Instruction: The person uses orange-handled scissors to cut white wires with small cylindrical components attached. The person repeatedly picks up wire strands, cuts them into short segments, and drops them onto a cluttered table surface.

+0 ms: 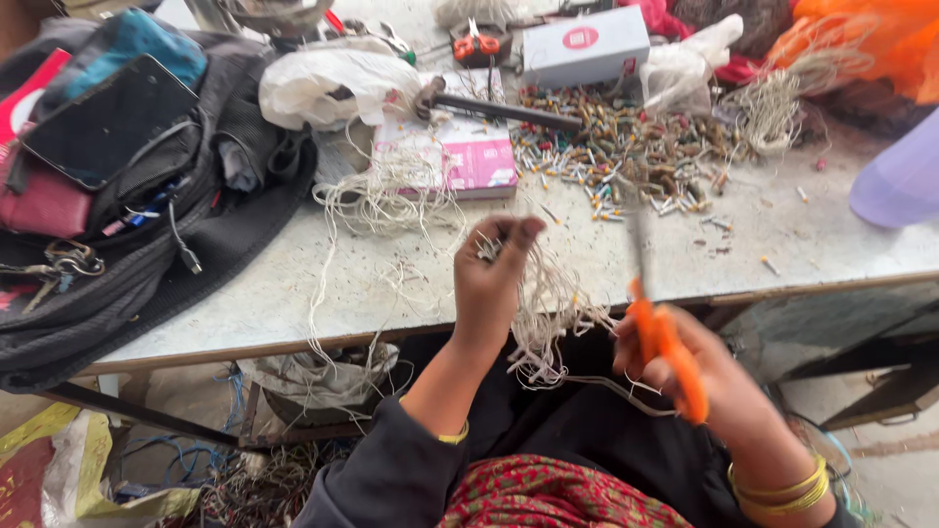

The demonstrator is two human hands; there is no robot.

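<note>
- The bundle of thin wires (pixel 553 313), pale cream and stringy, hung in a tangled hank just past the near edge of the table (pixel 293 293); its loose ends trailed down toward your lap.
- Your left hand (pixel 494 279) had its fingers curled shut around the top of that bundle, pinching the strands into a tuft.
- Your right hand (pixel 699 376), right of the bundle, gripped the scissors (pixel 665 337) by their smooth orange plastic handles; the slim metal blades pointed up and were blurred, so you could not tell from the picture whether they were parted.
- Beyond the bundle on the table lay a scatter of small connector ends (pixel 626 156), short, stubby and multicoloured, in a rough heap.
- Left of that heap sat a pink and white booklet (pixel 460 156) with a dark-handled hammer (pixel 499 108) lying across its far corner, and more loose cream strands (pixel 381 196) draped over it.
- A flat grey cardboard box (pixel 585 44) stood behind the heap, with crumpled white plastic bags (pixel 328 83) to either side.
- Far left of the bundle a black fabric backpack (pixel 147 225) slumped on the table, a dark-screened phone (pixel 108 122) resting on top.
- The tabletop was pale, scuffed and speckled, edged with a wooden strip; under it were tangled cables (pixel 264 484) on a dusty floor.
</note>
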